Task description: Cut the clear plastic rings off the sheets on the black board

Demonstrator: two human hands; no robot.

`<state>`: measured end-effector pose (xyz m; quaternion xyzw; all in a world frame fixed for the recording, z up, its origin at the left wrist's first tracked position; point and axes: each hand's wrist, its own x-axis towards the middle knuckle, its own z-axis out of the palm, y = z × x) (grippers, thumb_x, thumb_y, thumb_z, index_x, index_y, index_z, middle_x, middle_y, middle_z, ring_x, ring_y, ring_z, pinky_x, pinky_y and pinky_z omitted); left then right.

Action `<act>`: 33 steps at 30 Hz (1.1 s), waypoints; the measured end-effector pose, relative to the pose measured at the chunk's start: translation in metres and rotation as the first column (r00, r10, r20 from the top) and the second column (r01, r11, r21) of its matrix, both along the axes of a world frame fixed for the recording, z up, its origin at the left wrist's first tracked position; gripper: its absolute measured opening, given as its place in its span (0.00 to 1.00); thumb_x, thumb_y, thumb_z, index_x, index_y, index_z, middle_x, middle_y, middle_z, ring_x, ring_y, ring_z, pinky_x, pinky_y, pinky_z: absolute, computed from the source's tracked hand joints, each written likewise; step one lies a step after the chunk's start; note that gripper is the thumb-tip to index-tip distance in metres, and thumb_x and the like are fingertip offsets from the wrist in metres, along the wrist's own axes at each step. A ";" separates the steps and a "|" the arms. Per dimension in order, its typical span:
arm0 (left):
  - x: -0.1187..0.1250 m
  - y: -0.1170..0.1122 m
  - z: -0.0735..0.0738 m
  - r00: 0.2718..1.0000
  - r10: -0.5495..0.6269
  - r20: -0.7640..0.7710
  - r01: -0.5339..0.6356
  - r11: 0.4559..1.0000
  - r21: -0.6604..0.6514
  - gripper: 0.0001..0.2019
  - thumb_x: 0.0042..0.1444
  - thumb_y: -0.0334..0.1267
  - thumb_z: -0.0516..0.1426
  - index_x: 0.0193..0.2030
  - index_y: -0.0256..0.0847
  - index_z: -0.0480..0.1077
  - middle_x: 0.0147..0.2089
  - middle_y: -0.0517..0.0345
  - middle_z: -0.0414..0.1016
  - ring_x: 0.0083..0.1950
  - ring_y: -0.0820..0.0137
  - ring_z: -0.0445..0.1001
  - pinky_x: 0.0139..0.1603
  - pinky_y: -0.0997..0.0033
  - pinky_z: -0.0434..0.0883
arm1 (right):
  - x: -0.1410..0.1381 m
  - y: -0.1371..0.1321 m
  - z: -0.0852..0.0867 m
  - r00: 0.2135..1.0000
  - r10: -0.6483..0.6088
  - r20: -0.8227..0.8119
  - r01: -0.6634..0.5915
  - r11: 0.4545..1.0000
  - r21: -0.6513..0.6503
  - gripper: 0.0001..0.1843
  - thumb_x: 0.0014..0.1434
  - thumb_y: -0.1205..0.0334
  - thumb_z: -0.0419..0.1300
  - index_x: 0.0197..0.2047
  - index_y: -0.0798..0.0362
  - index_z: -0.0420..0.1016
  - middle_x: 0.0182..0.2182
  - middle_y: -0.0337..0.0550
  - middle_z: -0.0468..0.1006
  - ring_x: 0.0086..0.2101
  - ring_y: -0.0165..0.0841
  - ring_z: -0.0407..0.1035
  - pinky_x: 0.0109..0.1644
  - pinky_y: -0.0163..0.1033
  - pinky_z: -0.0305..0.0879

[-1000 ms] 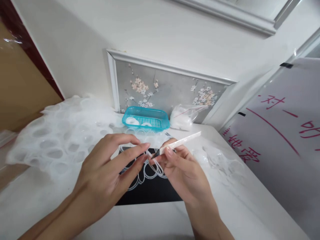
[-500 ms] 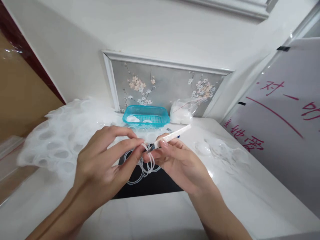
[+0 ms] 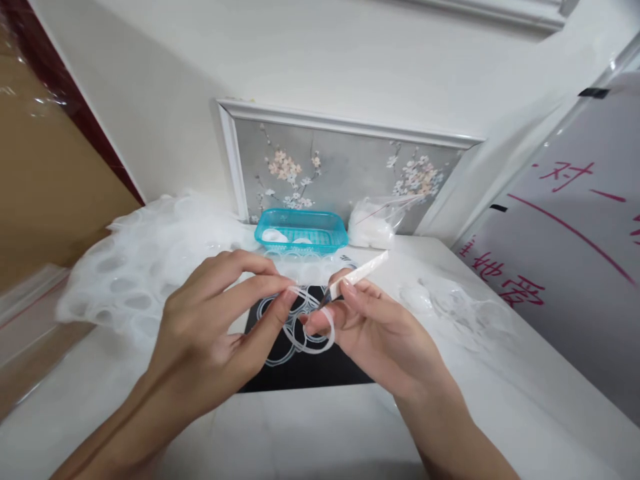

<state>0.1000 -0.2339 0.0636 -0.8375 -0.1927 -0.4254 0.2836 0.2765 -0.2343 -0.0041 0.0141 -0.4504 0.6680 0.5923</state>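
Between thumb and forefinger, my left hand [image 3: 215, 317] pinches the edge of a thin white ring [image 3: 331, 337], which looks like plastic or rubber; it seems doubled or there are two together. My right hand [image 3: 383, 327] grips a small knife with a flat white handle [image 3: 370, 268]. Its dark metal blade [image 3: 326, 297] points left and down at the ring, close to the right fingertips. Whether blade and ring touch, I cannot tell. Below both hands, several pale rings [image 3: 277, 363] lie on a black mat [image 3: 320, 379].
A turquoise plastic basket [image 3: 339, 235] with white pieces inside stands against the wall. Beside it sits a clear zip bag [image 3: 373, 227] of white material. White ring-holed sheets [image 3: 160, 233] are heaped at left, translucent pieces [image 3: 450, 303] lie at right. A whiteboard [image 3: 560, 280] borders the right.
The ring has turned and now spreads wider to the right, around my right fingertips. My right hand has shifted slightly away from my left. The whole view has moved a little.
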 end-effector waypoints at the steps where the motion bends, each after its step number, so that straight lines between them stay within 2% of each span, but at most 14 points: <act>1: -0.001 -0.001 0.001 1.000 -0.009 0.000 0.009 0.999 -0.047 0.06 0.57 0.28 0.59 0.37 0.45 0.72 0.39 0.63 0.73 0.39 0.73 0.72 0.39 0.72 0.69 | 0.000 0.000 0.000 1.000 0.003 -0.005 -0.003 1.000 -0.010 0.07 0.61 0.57 0.62 0.33 0.51 0.75 0.28 0.39 0.84 0.33 0.31 0.78 0.46 0.37 0.68; 4: -0.003 -0.002 0.005 0.999 -0.039 -0.030 0.030 0.963 -0.269 0.06 0.59 0.30 0.59 0.34 0.47 0.72 0.36 0.65 0.72 0.36 0.75 0.71 0.34 0.76 0.68 | 0.002 0.001 0.001 0.999 0.025 -0.025 -0.026 0.998 -0.049 0.07 0.60 0.56 0.63 0.33 0.50 0.75 0.26 0.37 0.83 0.31 0.31 0.77 0.46 0.39 0.69; 8: -0.006 -0.001 0.012 0.990 -0.135 -0.050 0.085 0.829 -0.553 0.08 0.60 0.33 0.57 0.31 0.48 0.75 0.34 0.66 0.73 0.33 0.76 0.72 0.30 0.78 0.67 | 0.005 0.000 0.001 0.993 0.084 -0.083 -0.093 0.989 -0.113 0.05 0.59 0.58 0.64 0.33 0.49 0.75 0.24 0.33 0.82 0.30 0.29 0.77 0.48 0.40 0.69; 12: -0.006 0.000 0.017 0.982 -0.186 -0.036 0.107 0.701 -0.706 0.09 0.60 0.35 0.57 0.28 0.47 0.75 0.31 0.64 0.74 0.30 0.74 0.72 0.29 0.78 0.68 | 0.007 -0.001 0.000 0.987 0.116 -0.109 -0.133 0.977 -0.165 0.05 0.59 0.58 0.63 0.33 0.48 0.74 0.24 0.32 0.81 0.29 0.29 0.77 0.51 0.43 0.69; 15: -0.006 0.001 0.019 0.975 -0.222 -0.018 0.131 0.639 -0.758 0.11 0.60 0.37 0.56 0.26 0.45 0.75 0.29 0.63 0.73 0.28 0.74 0.71 0.28 0.77 0.68 | 0.008 -0.002 0.000 0.986 0.122 -0.114 -0.139 0.977 -0.160 0.05 0.59 0.58 0.63 0.33 0.48 0.74 0.23 0.31 0.80 0.29 0.28 0.76 0.54 0.44 0.68; 20: -0.007 0.000 0.027 0.968 -0.240 -0.071 0.085 0.583 -0.808 0.11 0.58 0.37 0.57 0.25 0.45 0.74 0.28 0.62 0.73 0.29 0.73 0.71 0.29 0.76 0.70 | 0.011 -0.004 -0.001 0.981 0.139 -0.133 -0.156 0.979 -0.131 0.04 0.60 0.58 0.62 0.34 0.47 0.74 0.23 0.30 0.80 0.30 0.28 0.76 0.55 0.43 0.68; 27: -0.008 0.000 0.028 0.960 -0.274 -0.054 0.098 0.512 -0.853 0.10 0.57 0.34 0.57 0.26 0.45 0.75 0.30 0.59 0.76 0.30 0.70 0.73 0.28 0.74 0.71 | 0.012 -0.007 0.000 0.995 0.070 -0.075 -0.080 0.986 -0.144 0.06 0.59 0.55 0.63 0.33 0.46 0.73 0.25 0.31 0.81 0.30 0.31 0.77 0.53 0.46 0.69; 29: -0.007 0.000 0.027 0.960 -0.273 -0.054 0.101 0.521 -0.848 0.10 0.57 0.35 0.57 0.26 0.45 0.75 0.30 0.59 0.76 0.30 0.70 0.74 0.28 0.74 0.71 | 0.012 -0.007 0.000 0.995 0.072 -0.063 -0.080 0.988 -0.129 0.06 0.59 0.54 0.62 0.33 0.45 0.73 0.24 0.30 0.81 0.29 0.30 0.77 0.53 0.46 0.69; 33: -0.007 0.000 0.025 0.971 -0.235 -0.045 0.105 0.585 -0.804 0.11 0.59 0.37 0.56 0.26 0.44 0.74 0.29 0.61 0.74 0.30 0.71 0.73 0.29 0.75 0.70 | 0.013 -0.007 0.000 0.994 0.108 -0.015 -0.109 0.991 -0.072 0.06 0.60 0.54 0.62 0.34 0.46 0.74 0.25 0.30 0.81 0.28 0.30 0.77 0.52 0.45 0.69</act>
